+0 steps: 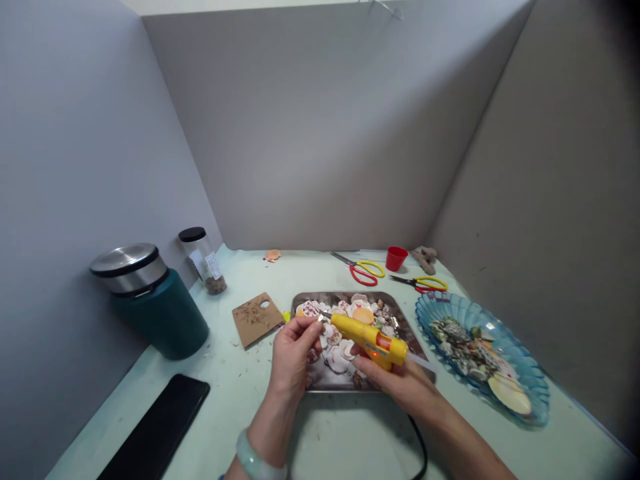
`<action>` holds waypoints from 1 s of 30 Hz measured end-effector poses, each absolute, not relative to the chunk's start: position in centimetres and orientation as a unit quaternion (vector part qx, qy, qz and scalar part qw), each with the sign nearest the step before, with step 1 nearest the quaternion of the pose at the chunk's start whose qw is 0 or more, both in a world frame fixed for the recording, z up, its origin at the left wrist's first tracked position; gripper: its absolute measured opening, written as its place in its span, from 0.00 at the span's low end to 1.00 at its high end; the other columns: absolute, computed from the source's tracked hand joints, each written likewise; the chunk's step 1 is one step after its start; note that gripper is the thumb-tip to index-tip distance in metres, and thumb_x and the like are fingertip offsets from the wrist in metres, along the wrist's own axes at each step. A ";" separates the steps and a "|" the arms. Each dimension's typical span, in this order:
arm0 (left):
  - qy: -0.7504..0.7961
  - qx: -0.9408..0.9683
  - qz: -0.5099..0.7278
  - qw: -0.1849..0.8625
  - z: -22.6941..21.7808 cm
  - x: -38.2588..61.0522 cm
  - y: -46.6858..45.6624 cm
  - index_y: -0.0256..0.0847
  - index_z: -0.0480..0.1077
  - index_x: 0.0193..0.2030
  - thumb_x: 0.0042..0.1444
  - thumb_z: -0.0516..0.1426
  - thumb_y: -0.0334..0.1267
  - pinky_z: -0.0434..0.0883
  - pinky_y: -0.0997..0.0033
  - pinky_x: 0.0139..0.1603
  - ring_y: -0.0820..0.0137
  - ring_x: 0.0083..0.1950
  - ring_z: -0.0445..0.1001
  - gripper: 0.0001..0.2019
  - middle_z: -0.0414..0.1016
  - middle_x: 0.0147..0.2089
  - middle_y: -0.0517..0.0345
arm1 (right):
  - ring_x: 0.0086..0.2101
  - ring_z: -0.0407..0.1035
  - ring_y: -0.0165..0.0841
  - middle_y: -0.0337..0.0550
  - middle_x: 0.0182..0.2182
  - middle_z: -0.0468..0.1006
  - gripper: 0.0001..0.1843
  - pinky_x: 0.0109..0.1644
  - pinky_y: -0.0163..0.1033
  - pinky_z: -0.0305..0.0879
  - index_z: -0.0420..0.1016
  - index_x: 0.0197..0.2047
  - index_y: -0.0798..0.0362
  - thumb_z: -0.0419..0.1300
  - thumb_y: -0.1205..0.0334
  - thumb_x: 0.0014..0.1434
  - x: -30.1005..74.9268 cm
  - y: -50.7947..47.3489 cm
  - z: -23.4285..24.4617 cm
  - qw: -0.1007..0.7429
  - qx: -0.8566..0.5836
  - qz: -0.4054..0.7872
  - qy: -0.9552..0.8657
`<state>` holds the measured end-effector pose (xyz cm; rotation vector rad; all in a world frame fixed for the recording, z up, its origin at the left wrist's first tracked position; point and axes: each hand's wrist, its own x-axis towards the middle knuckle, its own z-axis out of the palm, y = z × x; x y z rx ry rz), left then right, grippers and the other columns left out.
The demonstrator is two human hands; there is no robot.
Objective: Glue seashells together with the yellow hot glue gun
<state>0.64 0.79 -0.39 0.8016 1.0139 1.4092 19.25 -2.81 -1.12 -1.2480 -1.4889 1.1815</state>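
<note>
over the shell tray, right hand grip closed around glue gun, nozzle at left hand fingertips' pinch

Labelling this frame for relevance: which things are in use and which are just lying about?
In use:
right hand holding yellow glue gun
left hand, fingers pinching a small piece at the nozzle
metal tray of shells

Lying about:
two scissors
red cup
blue dish
teal canister
jar
black phone
cardboard piece
</note>
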 end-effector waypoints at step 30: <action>0.432 0.344 0.610 0.568 -1.0 0.5 1.0 0.35 0.72 0.34 0.45 0.66 0.42 0.60 0.80 0.20 0.80 0.18 0.61 0.14 0.68 0.18 0.66 | 0.44 0.73 0.45 0.45 0.42 0.81 0.20 0.49 0.48 0.68 0.79 0.45 0.48 0.61 0.45 0.55 19.4 -2.9 -0.8 0.371 -0.531 0.476 -0.594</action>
